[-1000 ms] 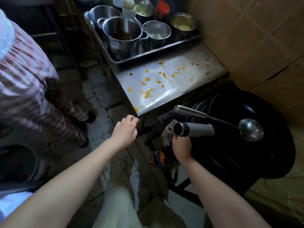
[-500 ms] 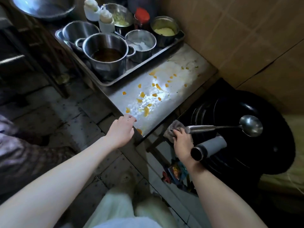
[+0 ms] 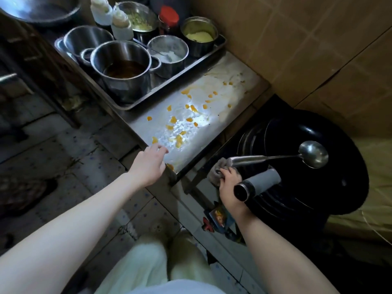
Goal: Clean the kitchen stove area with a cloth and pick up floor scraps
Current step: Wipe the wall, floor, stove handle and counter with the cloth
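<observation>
Nearest: left hand relaxed, fingers loosely spread, holding nothing, fingertips at near edge of steel counter. Right hand curled round bunched grey cloth, just beside wok handle, under ladle shaft. Orange food scraps scattered on counter just beyond left fingertips, left of cloth. Farther: tray of steel pots.

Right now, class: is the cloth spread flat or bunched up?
Bunched up: the right hand grips the cloth as a wad by the ladle.
</observation>
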A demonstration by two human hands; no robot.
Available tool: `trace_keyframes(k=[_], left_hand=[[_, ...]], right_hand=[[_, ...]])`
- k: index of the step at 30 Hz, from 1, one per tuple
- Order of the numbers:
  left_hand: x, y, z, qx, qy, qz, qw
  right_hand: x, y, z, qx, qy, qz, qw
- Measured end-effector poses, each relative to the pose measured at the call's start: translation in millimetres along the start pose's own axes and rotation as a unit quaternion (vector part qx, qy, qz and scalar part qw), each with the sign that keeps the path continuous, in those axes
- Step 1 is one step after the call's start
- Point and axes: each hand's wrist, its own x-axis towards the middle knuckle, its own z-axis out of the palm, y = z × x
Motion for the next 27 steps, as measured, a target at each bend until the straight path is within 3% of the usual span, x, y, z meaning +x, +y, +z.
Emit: trace_keyframes(k=[6,14,19,27], left_hand=[[12,-24,-7,-0.014,-0.009,0.010,1.000],[70,-57,-38,-0.019,-0.067,0.137,0.988],[91,-69,-48,0.004,-0.104,0.202,0.974],[105,-90,-48,0.022,-0.140,0.249,0.958]], right_hand=[[19,-21,-5,0.034,0.009,0.118,0.992],[4,-65,19,0.011,0.081,0.138,0.987],[-8,-99,14,0.141,0.136,0.213,0.957],[-35,-163,25,0.206,0.172,0.238,0.934]])
